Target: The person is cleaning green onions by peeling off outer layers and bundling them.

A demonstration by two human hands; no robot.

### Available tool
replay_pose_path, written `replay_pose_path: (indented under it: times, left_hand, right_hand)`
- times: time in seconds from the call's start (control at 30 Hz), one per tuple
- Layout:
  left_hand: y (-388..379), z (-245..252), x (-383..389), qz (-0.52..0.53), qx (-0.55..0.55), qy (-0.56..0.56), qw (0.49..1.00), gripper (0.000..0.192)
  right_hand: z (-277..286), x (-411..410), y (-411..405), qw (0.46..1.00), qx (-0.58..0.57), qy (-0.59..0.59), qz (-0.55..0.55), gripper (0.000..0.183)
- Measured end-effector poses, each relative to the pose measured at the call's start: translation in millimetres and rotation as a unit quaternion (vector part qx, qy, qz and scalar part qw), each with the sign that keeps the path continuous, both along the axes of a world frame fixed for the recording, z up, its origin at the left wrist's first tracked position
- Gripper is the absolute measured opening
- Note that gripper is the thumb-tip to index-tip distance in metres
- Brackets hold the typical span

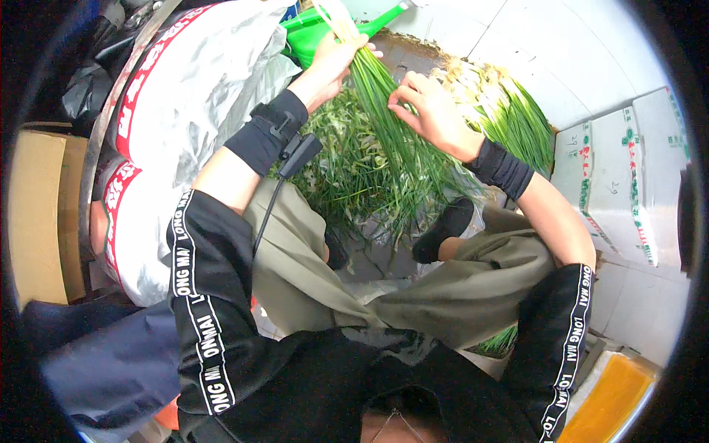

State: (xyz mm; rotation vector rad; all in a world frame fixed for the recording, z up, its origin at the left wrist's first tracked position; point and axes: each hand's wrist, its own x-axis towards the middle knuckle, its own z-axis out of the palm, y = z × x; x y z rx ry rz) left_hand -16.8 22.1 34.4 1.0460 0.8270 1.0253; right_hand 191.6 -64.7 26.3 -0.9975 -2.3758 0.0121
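Note:
My left hand (332, 66) is closed around the pale stem ends of a bunch of scallions (374, 83), whose long green leaves hang down to the right. My right hand (421, 108) is just right of those leaves, thumb and fingertips curled close together; whether a leaf is pinched there I cannot tell. Below both hands lies a loose heap of green trimmings and leaves (343, 160) on the floor between my feet. More scallions (498, 111), with their roots at the upper end, lie in a pile beyond my right hand.
A green plastic watering can (310, 39) stands behind my left hand. Large white printed sacks (210, 77) and a cardboard box (41, 216) are at the left. White taped boxes (615, 171) stand against the tiled wall at the right. A yellow-orange package (612, 398) lies lower right.

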Motion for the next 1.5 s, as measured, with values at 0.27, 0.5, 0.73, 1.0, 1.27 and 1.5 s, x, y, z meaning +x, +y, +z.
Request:
replay_pose_path:
  times: [0.27,0.5,0.73,1.0,1.27,1.5]
  left_hand:
    - [32,-10,-40,0.044,0.013,-0.046,0.998,0.024]
    - [27,10,-51,0.014,-0.044,-0.163,0.986,0.018]
    - [45,3,-55,-0.077,0.034,-0.172,0.982,0.024]
    - [-17,17,6,-0.150,0.049,0.002,0.988,0.022]
    - [-33,21,39,-0.185,0.108,0.127,0.968,0.033]
    - [-36,20,38,-0.322,0.085,0.062,0.941,0.039]
  right_hand:
    - [-50,64,4,0.948,-0.309,0.057,-0.054,0.018]
    - [-90,133,18,0.980,-0.144,-0.128,-0.037,0.019]
    - [-71,136,17,0.919,-0.381,0.003,-0.097,0.046]
    - [45,27,6,0.895,-0.313,0.307,-0.085,0.035]
    - [46,27,9,0.901,-0.229,0.354,-0.101,0.027]
    - [42,34,12,0.869,-0.339,0.360,-0.037,0.023]
